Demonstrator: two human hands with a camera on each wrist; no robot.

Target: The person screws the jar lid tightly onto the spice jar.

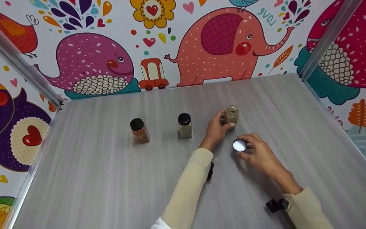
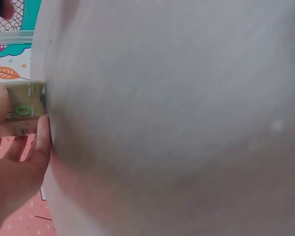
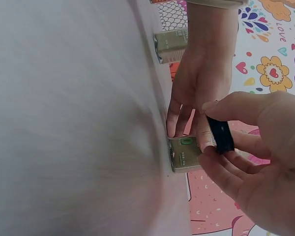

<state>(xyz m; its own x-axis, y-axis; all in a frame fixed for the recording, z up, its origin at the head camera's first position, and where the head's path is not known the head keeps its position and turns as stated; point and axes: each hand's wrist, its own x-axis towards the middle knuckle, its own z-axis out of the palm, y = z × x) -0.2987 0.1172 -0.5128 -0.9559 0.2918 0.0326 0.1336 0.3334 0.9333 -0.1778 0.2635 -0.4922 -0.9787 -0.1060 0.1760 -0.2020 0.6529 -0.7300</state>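
Observation:
My left hand (image 1: 216, 129) grips an uncapped glass spice jar (image 1: 232, 116) that stands on the table, its contents greenish-brown. In the left wrist view the thumb and fingers lie on both sides of this jar (image 2: 27, 105). Just in front and to the right, my right hand (image 1: 260, 152) pinches a black lid (image 1: 240, 145) between thumb and fingers, its white inside turned up toward the head camera. The right wrist view shows the lid (image 3: 220, 133) edge-on, apart from the jar in the head view.
Two capped jars stand to the left: one with pale greenish contents (image 1: 185, 126) and one with reddish-brown contents (image 1: 140, 131). The grey table (image 1: 106, 184) is bounded by printed cartoon panels (image 1: 97, 60) at the back and sides, with metal posts (image 1: 332, 38) in the corners.

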